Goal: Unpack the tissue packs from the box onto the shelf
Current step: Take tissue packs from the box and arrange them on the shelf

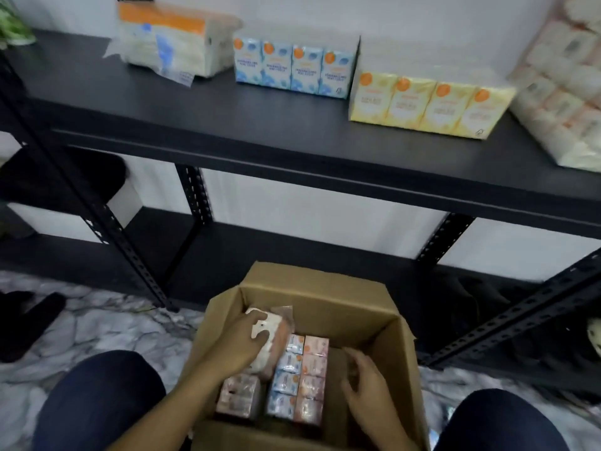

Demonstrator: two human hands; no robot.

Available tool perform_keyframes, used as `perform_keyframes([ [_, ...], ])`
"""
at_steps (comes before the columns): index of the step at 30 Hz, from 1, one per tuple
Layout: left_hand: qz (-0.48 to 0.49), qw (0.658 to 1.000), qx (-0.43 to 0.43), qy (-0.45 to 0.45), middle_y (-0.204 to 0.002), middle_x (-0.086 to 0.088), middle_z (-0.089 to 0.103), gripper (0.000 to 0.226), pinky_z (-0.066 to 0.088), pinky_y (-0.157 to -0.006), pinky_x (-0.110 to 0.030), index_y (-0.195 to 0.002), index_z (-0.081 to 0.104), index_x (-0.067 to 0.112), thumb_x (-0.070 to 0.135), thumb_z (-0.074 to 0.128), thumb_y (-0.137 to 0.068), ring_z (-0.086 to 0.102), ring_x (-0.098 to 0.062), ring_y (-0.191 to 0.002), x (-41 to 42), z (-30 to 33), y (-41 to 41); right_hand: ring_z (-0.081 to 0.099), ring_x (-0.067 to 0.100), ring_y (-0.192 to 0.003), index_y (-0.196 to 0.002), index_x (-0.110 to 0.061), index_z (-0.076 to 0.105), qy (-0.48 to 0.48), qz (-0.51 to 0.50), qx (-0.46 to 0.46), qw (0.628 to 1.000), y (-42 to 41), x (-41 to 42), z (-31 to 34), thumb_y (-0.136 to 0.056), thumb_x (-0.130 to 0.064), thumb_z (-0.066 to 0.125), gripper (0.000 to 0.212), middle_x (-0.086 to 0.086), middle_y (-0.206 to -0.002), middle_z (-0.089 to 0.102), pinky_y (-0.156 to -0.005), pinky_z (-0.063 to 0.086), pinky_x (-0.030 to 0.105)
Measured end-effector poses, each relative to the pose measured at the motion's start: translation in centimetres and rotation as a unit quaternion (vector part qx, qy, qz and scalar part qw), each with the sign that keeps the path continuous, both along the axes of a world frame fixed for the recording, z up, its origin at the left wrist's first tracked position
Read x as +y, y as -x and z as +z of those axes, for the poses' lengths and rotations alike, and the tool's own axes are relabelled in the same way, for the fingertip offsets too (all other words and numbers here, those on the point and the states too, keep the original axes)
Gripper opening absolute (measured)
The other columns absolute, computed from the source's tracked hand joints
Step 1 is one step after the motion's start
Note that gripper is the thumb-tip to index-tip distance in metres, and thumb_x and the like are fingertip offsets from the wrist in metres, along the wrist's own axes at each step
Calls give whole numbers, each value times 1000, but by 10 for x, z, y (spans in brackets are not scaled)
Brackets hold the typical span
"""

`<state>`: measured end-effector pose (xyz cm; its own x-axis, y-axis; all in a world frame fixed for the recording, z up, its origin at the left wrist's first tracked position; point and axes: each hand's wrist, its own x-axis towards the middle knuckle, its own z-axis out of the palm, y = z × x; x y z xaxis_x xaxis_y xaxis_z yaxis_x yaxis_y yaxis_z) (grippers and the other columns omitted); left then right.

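Note:
An open cardboard box (393, 333) stands on the floor between my knees. Inside it my left hand (240, 343) grips a soft white-and-orange tissue pack (276, 340) near the box's left wall. My right hand (364, 382) reaches into the right side of the box with curled fingers, beside a pink row of small packs (312, 382); what it touches is unclear. A blue row (286, 379) and another pink pack (239, 397) lie in the box. On the black shelf (227, 109) stand a blue pack set (292, 68) and a yellow set (426, 104).
A large orange-topped tissue bundle (172, 40) sits at the shelf's back left, and a big wrapped bundle (566, 83) at the right end. Black perforated shelf posts (507, 323) flank the box. The floor is marbled tile (97, 327), with a dark item (26, 320) at the left.

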<state>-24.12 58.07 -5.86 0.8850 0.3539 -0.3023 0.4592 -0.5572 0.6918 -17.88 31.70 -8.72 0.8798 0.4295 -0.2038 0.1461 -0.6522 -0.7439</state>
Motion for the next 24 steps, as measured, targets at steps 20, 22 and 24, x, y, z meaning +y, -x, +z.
perform_keyframes([
  [20, -207, 936, 208, -194, -150, -7, 30, 49, 34, -105, -43, -145, 36, 22, 35, 45, -98, 26, -28, -136, -24, -60, -32, 69, 25, -100, -117, -8, 60, 55, -101, 307, 945, -37, 23, -188, -85, -21, 74, 37, 10, -115, 71, -87, 57, 50],
  [22, -220, 930, 220, -197, -151, -9, 28, 48, 33, -107, -44, -144, 36, 21, 34, 44, -98, 24, -29, -137, -27, -64, -33, 70, 20, -97, -120, -10, 57, 39, -116, 313, 942, -41, 27, -200, -86, -20, 74, 40, 8, -116, 70, -79, 60, 42],
  [24, -225, 927, 227, -197, -151, -10, 26, 47, 34, -106, -44, -143, 37, 21, 34, 44, -98, 25, -30, -138, -30, -68, -32, 67, 13, -89, -121, -12, 53, 27, -131, 319, 938, -46, 35, -198, -88, -16, 72, 39, 0, -114, 68, -62, 56, 23],
])
